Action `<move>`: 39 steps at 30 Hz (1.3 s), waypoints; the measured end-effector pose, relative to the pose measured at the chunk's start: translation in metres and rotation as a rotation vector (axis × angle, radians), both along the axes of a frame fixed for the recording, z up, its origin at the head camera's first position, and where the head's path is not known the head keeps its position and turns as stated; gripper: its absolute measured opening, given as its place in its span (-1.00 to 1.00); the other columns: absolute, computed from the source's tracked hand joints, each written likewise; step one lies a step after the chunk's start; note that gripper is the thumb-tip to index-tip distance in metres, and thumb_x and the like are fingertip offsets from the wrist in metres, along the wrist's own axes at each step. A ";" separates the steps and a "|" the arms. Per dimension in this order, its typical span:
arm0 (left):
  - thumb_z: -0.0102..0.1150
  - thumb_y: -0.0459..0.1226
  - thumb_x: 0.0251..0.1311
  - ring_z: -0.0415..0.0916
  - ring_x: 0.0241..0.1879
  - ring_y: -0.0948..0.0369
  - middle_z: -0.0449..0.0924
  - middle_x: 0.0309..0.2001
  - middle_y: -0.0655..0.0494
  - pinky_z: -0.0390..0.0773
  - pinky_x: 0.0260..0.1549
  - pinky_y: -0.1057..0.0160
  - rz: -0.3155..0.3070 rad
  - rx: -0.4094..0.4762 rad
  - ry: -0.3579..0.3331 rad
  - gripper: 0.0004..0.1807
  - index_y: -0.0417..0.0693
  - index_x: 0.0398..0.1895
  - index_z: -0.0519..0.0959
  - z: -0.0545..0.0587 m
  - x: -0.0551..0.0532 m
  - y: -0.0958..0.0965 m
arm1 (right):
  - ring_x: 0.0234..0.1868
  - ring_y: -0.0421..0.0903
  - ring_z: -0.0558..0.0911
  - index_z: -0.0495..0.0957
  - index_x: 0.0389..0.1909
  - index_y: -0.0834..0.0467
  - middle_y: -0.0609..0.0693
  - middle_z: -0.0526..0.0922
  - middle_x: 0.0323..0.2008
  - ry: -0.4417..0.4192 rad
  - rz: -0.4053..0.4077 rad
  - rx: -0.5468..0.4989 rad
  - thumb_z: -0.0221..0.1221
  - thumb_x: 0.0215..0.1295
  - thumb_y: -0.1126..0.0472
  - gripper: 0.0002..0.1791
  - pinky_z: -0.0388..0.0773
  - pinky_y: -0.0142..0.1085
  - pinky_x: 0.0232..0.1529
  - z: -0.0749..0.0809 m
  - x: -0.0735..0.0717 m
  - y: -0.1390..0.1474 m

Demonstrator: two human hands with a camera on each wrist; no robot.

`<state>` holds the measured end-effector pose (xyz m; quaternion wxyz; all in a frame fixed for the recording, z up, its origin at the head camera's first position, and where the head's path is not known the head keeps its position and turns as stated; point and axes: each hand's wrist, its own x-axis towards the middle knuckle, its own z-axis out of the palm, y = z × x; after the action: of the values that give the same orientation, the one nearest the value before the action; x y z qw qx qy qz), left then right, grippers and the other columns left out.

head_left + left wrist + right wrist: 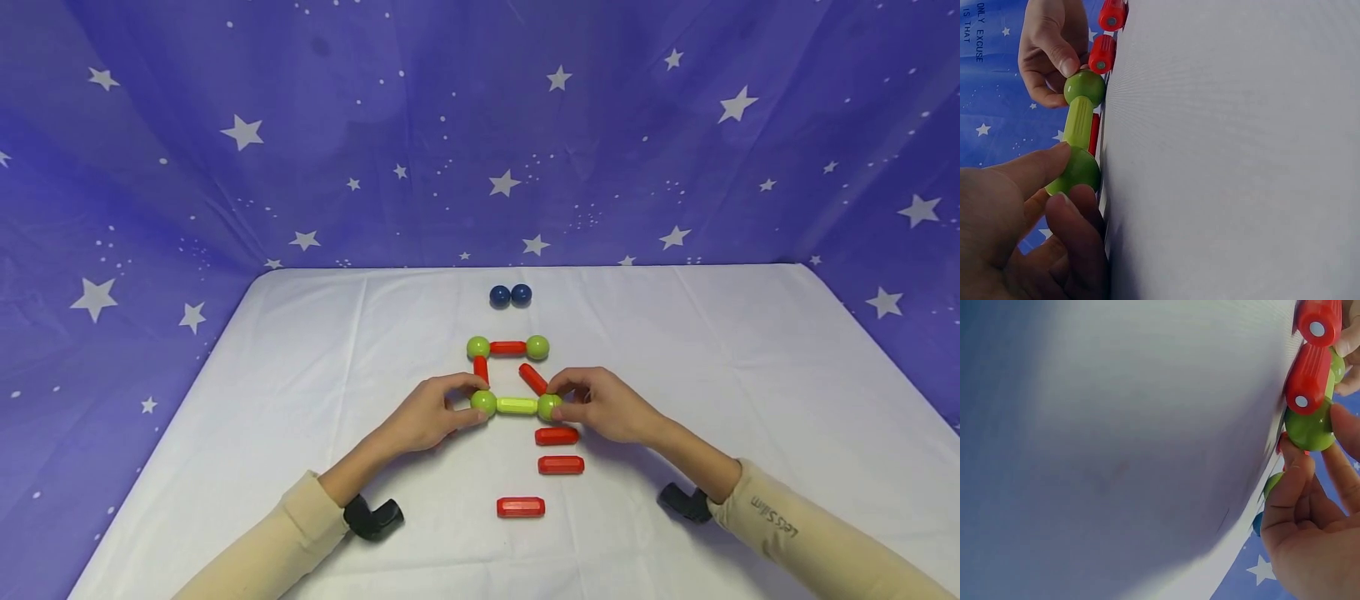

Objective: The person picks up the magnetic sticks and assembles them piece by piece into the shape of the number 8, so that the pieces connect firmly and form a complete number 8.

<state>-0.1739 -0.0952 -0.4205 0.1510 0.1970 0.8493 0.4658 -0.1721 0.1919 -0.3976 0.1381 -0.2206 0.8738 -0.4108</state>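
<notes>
My left hand (pixel 429 414) pinches a green ball (pixel 483 404) between thumb and fingers. Another green ball (pixel 548 407) is gripped by my right hand (pixel 611 407). A yellow-green magnetic rod (pixel 517 406) joins these two balls. From the left ball a red rod (pixel 481 369) runs back to a third green ball (pixel 477 347). There a red crosswise rod (pixel 507 347) links it to a green ball (pixel 537 347) at the back right. A slanted red rod (pixel 532 378) lies by my right fingertips, its near end partly hidden.
Two red rods (pixel 557 436) (pixel 561 465) lie one below the other in front of the right ball. Nearer me lies another red rod (pixel 521 507). Two dark blue balls (pixel 511 295) sit side by side at the back of the white-covered table (pixel 675 333). A starry purple cloth (pixel 480 125) hangs behind.
</notes>
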 end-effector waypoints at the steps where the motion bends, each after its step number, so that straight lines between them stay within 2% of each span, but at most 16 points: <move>1: 0.38 -0.24 0.19 0.33 -0.80 0.25 0.56 -0.03 0.12 0.38 -0.79 0.26 0.000 0.001 0.000 -0.65 0.12 0.05 0.59 0.000 0.000 0.000 | -0.28 -0.06 0.48 0.66 -0.11 0.13 -0.09 0.62 -0.25 0.000 0.000 0.005 0.35 0.21 0.29 -0.78 0.46 -0.28 -0.25 0.000 0.000 -0.001; 15: 0.37 -0.24 0.19 0.35 -0.79 0.25 0.56 -0.05 0.12 0.39 -0.77 0.26 -0.007 -0.001 0.030 -0.65 0.10 0.05 0.59 -0.001 0.000 -0.001 | -0.25 -0.08 0.51 0.66 -0.07 0.14 -0.09 0.64 -0.22 0.012 -0.012 0.021 0.31 0.26 0.26 -0.77 0.50 -0.26 -0.21 -0.001 0.000 -0.001; 30: 0.38 -0.23 0.19 0.37 -0.78 0.23 0.56 -0.04 0.12 0.40 -0.75 0.25 -0.004 -0.006 0.026 -0.65 0.11 0.05 0.59 -0.001 -0.001 -0.001 | -0.23 -0.07 0.53 0.65 -0.01 0.13 -0.09 0.65 -0.21 0.015 -0.014 0.029 0.26 0.30 0.20 -0.74 0.51 -0.19 -0.16 0.000 -0.001 -0.002; 35: 0.37 -0.23 0.19 0.37 -0.78 0.23 0.56 -0.04 0.12 0.40 -0.77 0.25 -0.008 -0.003 0.024 -0.65 0.11 0.05 0.59 -0.002 -0.001 -0.001 | -0.24 -0.07 0.55 0.64 0.05 0.14 -0.08 0.66 -0.21 0.019 0.017 0.031 0.21 0.34 0.19 -0.70 0.52 -0.18 -0.17 0.000 -0.006 -0.006; 39: 0.37 -0.23 0.20 0.36 -0.80 0.24 0.56 -0.05 0.12 0.39 -0.78 0.25 -0.011 0.007 0.016 -0.66 0.11 0.05 0.59 -0.002 -0.001 -0.001 | -0.31 -0.09 0.53 0.64 0.09 0.17 -0.09 0.63 -0.32 0.040 0.050 0.051 0.19 0.35 0.20 -0.68 0.51 -0.22 -0.26 -0.001 -0.013 -0.012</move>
<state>-0.1751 -0.0958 -0.4221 0.1462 0.2060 0.8476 0.4666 -0.1849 0.1804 -0.3989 0.1363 -0.2469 0.8809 -0.3801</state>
